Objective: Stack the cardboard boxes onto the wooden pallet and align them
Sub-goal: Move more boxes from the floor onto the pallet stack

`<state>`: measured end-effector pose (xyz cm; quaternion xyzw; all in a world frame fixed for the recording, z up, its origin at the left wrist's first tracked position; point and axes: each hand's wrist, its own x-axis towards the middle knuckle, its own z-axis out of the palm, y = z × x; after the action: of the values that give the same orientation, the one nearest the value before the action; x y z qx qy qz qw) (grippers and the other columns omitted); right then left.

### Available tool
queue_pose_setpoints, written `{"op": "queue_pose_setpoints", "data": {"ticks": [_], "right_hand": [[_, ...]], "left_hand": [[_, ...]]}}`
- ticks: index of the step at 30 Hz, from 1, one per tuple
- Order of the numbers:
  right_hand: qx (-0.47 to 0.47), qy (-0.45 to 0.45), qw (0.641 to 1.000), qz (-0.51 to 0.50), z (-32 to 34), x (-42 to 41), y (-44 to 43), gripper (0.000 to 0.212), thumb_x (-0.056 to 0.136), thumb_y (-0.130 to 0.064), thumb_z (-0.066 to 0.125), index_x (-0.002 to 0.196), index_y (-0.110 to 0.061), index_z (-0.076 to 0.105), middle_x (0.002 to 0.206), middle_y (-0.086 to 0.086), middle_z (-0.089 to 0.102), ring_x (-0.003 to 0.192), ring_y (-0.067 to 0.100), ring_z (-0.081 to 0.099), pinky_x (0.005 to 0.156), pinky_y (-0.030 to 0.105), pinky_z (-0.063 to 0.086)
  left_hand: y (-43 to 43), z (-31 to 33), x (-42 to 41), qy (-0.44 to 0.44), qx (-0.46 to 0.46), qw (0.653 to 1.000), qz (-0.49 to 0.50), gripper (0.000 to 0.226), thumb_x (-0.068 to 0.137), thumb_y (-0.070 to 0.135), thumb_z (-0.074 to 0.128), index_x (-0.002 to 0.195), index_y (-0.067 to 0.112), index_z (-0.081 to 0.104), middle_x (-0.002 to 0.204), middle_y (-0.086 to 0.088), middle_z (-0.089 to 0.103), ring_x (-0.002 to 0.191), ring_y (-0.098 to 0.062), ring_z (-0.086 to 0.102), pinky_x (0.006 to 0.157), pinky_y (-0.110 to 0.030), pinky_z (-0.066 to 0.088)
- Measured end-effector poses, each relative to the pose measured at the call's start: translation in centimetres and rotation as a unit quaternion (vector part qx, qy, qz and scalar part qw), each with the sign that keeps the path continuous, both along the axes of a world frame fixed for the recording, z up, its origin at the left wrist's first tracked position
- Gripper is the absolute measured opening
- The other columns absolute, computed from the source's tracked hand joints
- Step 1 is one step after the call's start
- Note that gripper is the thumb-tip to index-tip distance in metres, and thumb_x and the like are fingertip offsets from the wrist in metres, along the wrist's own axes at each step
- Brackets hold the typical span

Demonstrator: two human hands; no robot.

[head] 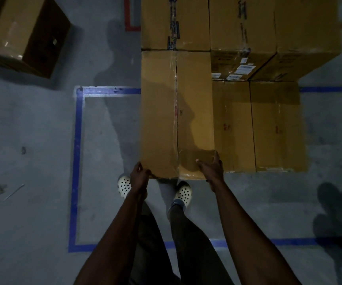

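We grip the box (176,114) by its near corners, left hand (140,175) and right hand (210,167) apart, seating it against the stack (242,23). Most looks stacked; one loose box (22,31) waits on the floor (32,140). We cannot see the pallet.

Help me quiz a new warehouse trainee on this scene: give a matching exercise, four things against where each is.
1. gripped box
2. lone box
3. labelled box
4. red tape

A. floor, far left, away from the stack
B. floor, by the stack's far left corner
C. stack's middle, upper layer
D. stack's near left part

Pairs: 1-D, 2-A, 3-C, 4-B.
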<state>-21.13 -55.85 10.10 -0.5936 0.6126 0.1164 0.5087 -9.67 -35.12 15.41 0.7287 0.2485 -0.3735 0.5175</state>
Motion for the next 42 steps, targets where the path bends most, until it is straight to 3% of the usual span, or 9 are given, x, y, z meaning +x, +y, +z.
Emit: {"op": "queue_pose_setpoints", "data": {"ticks": [4, 10, 13, 15, 19, 24, 31, 37, 42], "right_hand": [[-0.001, 0.001, 1.0, -0.004, 0.0, 0.3, -0.4, 0.098, 0.085, -0.04, 0.077, 0.16, -0.029, 0.015, 0.161, 0.008, 0.026, 0.14, 0.038, 0.04, 0.103, 0.056, 0.048], [0.01, -0.008, 1.0, 0.005, 0.0, -0.2, -0.4, 0.106, 0.081, -0.046, 0.08, 0.161, -0.033, 0.01, 0.166, 0.005, 0.016, 0.146, 0.036, 0.031, 0.107, 0.058, 0.045], [0.011, -0.05, 0.999, -0.015, 0.5, -1.2, 0.3, 0.109, 0.082, -0.041, 0.081, 0.162, -0.029, 0.007, 0.167, 0.005, 0.009, 0.149, 0.032, 0.025, 0.114, 0.053, 0.038], [-0.023, -0.053, 0.998, -0.041, 0.9, -1.7, 1.3, 0.109, 0.083, -0.038, 0.081, 0.162, -0.022, 0.007, 0.167, 0.006, 0.008, 0.15, 0.031, 0.022, 0.117, 0.048, 0.034], [-0.072, 0.04, 0.997, 0.003, 2.4, -1.4, 4.1, 0.111, 0.082, -0.047, 0.078, 0.162, -0.022, 0.005, 0.168, 0.007, -0.001, 0.154, 0.034, 0.001, 0.118, 0.062, 0.02], [-0.14, 0.041, 0.978, 0.147, 5.0, 0.9, 8.3, 0.098, 0.084, -0.054, 0.073, 0.159, -0.026, 0.017, 0.168, 0.004, 0.003, 0.153, 0.03, 0.006, 0.115, 0.064, 0.023], [-0.138, -0.022, 0.967, 0.213, 9.1, 9.1, 15.8, 0.087, 0.086, -0.053, 0.07, 0.157, -0.024, 0.027, 0.167, 0.004, 0.012, 0.152, 0.026, 0.009, 0.114, 0.057, 0.021], [-0.12, -0.057, 0.957, 0.258, 12.8, 19.9, 26.0, 0.083, 0.085, -0.057, 0.068, 0.153, -0.028, 0.031, 0.162, 0.002, 0.022, 0.148, 0.027, 0.017, 0.114, 0.053, 0.024], [-0.093, -0.097, 0.943, 0.305, 15.2, 29.0, 34.4, 0.079, 0.084, -0.053, 0.072, 0.151, -0.029, 0.037, 0.162, 0.003, 0.023, 0.148, 0.026, 0.016, 0.113, 0.054, 0.024]], "left_hand": [[0.1, -0.8, 0.2, 0.006, -0.006, 1.0, -0.007, 0.056, 0.092, -0.004, 0.045, 0.144, 0.016, 0.053, 0.128, -0.006, 0.066, 0.1, -0.022, 0.067, 0.074, -0.03, 0.056], [0.2, -1.5, 0.4, 0.034, -0.013, 0.999, -0.004, 0.056, 0.093, -0.005, 0.047, 0.142, 0.021, 0.055, 0.131, -0.011, 0.063, 0.117, -0.031, 0.059, 0.073, -0.03, 0.051], [0.6, -2.3, 0.5, 0.051, -0.008, 0.999, -0.015, 0.039, 0.096, -0.003, 0.049, 0.127, 0.018, 0.059, 0.117, -0.001, 0.064, 0.11, -0.027, 0.055, 0.076, -0.031, 0.047], [0.8, -2.3, 0.3, 0.057, -0.004, 0.998, -0.025, 0.041, 0.098, 0.003, 0.051, 0.138, 0.011, 0.055, 0.109, 0.002, 0.062, 0.106, -0.024, 0.054, 0.084, -0.036, 0.045], [1.6, -1.0, 0.1, 0.048, -0.006, 0.999, -0.025, 0.061, 0.098, 0.007, 0.055, 0.155, 0.014, 0.036, 0.138, -0.011, 0.059, 0.122, -0.029, 0.055, 0.087, -0.04, 0.042], [4.6, 1.0, 1.4, 0.022, 0.011, 1.0, -0.01, 0.067, 0.094, 0.012, 0.065, 0.156, 0.017, 0.039, 0.16, -0.009, 0.038, 0.143, -0.033, 0.04, 0.102, -0.043, 0.043], [12.2, 5.0, 6.3, -0.023, -0.01, 1.0, 0.013, 0.068, 0.089, 0.017, 0.072, 0.152, 0.018, 0.045, 0.15, -0.01, 0.049, 0.116, -0.017, 0.049, 0.096, -0.032, 0.043], [22.3, 9.0, 13.5, -0.05, -0.023, 0.993, 0.105, 0.053, 0.092, 0.025, 0.069, 0.142, 0.012, 0.057, 0.15, -0.006, 0.051, 0.135, -0.027, 0.048, 0.102, -0.042, 0.042], [29.7, 11.8, 21.5, -0.093, -0.024, 0.978, 0.185, 0.045, 0.091, 0.017, 0.069, 0.134, 0.006, 0.063, 0.136, -0.014, 0.063, 0.119, -0.027, 0.058, 0.098, -0.043, 0.046]]}}
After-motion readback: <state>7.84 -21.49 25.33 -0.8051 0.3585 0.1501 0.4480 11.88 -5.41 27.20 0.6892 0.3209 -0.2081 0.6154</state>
